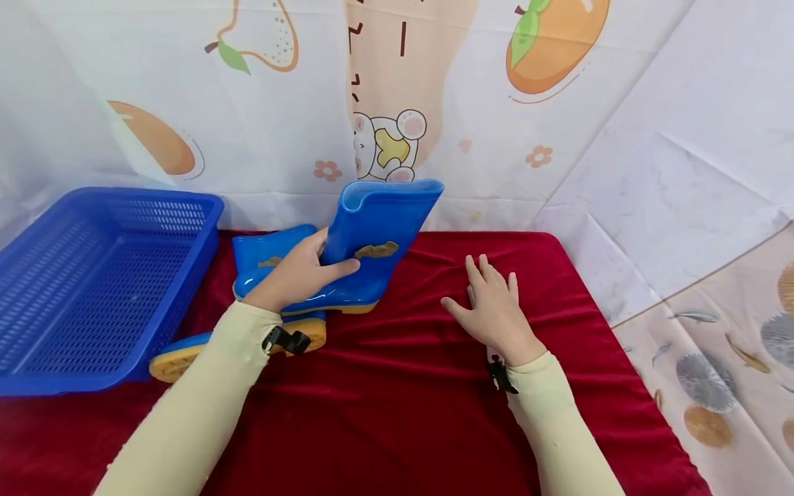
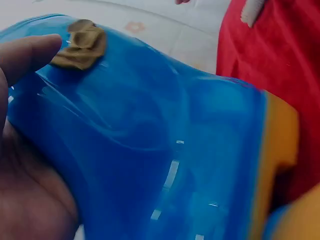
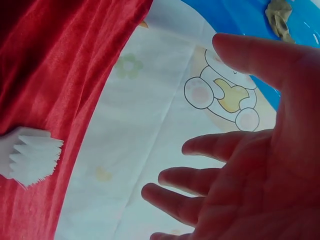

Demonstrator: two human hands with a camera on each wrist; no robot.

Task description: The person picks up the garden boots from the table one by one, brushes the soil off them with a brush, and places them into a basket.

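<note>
My left hand point(image 1: 300, 272) grips the shaft of a blue rain boot point(image 1: 387, 220) with a yellow sole, holding it up with its opening tilted to the upper right. A brown patch point(image 2: 82, 45) marks the shaft near my thumb. Behind and below that hand, a second blue boot point(image 1: 267, 248) lies on its side on the red cloth, its yellow sole point(image 1: 176, 362) partly covered by my forearm. My right hand point(image 1: 496, 313) holds nothing, its fingers spread over the cloth. A white-bristled brush point(image 3: 37, 156) lies near it in the right wrist view; the head view does not show it.
A blue perforated plastic basket point(image 1: 211, 227) stands at the left of the table. Red cloth point(image 1: 384, 413) covers the tabletop in wrinkles. Behind it hangs a white curtain point(image 1: 279, 138) with fruit and cartoon prints. White and patterned sheets border the right side.
</note>
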